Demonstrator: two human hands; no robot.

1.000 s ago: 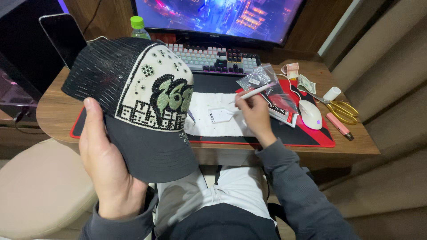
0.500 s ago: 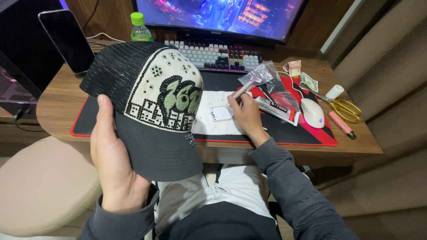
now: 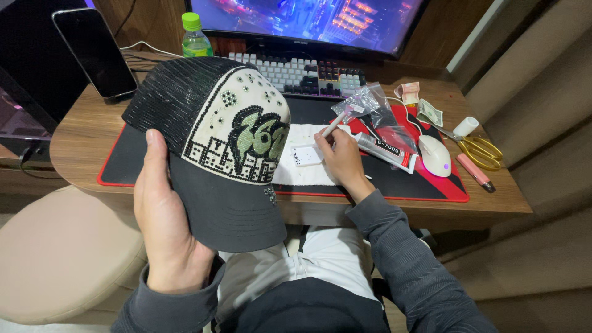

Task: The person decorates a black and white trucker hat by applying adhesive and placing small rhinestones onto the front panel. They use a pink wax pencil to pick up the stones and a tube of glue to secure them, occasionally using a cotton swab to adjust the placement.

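We are gripping the cap point(image 3: 216, 148) by its brim in our left hand point(image 3: 163, 228), while our right hand point(image 3: 342, 160), just right of it, is pinching a white pen tool point(image 3: 333, 125) angled up-right over the small white tray point(image 3: 307, 154).

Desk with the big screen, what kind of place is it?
Probably a home computer desk used for crafting. A monitor and keyboard sit at the back, while the left hand holds a rhinestone-decorated cap near a glue tube and scissors.
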